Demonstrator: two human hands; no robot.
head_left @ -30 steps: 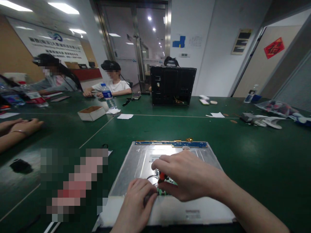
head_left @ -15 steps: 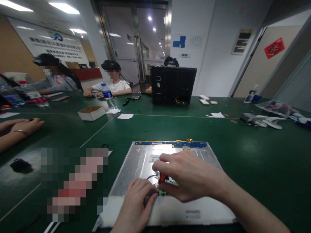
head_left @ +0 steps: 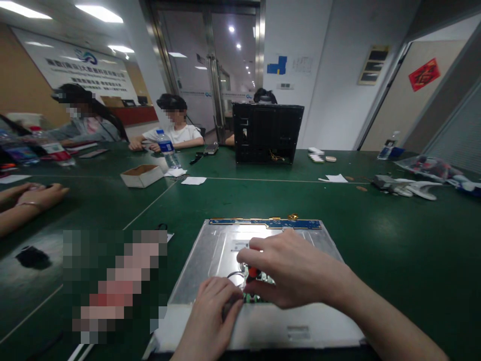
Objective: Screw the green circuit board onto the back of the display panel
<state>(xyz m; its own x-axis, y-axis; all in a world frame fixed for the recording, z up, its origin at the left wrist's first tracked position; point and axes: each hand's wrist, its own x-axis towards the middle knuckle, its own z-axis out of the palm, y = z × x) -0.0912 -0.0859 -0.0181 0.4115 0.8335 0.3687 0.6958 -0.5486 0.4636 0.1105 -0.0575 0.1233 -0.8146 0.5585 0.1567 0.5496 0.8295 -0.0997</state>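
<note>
A flat silver display panel (head_left: 210, 260) lies back up in front of me, with a blue circuit strip (head_left: 240, 222) along its far edge. My right hand (head_left: 289, 271) is closed round a red-and-black screwdriver (head_left: 253, 273), held over a green circuit board (head_left: 252, 297) on the panel. The screwdriver's tip is hidden by my fingers. At the board's left side, my left hand (head_left: 216, 306) rests on the panel with fingertips pressed together; what they grip, if anything, is hidden. A dark cable (head_left: 235, 274) curves just beyond those fingertips.
A blurred-out long item (head_left: 124, 281) and a black object (head_left: 33, 256) lie to the left. Another person's hands (head_left: 41, 196) rest on the left. Further back stand an open box (head_left: 142, 176), a bottle (head_left: 168, 150) and a black monitor casing (head_left: 268, 133). White gloves (head_left: 413, 188) lie right.
My right hand has shifted and turned slightly, with the screwdriver still in it. My left hand stays in place on the panel.
</note>
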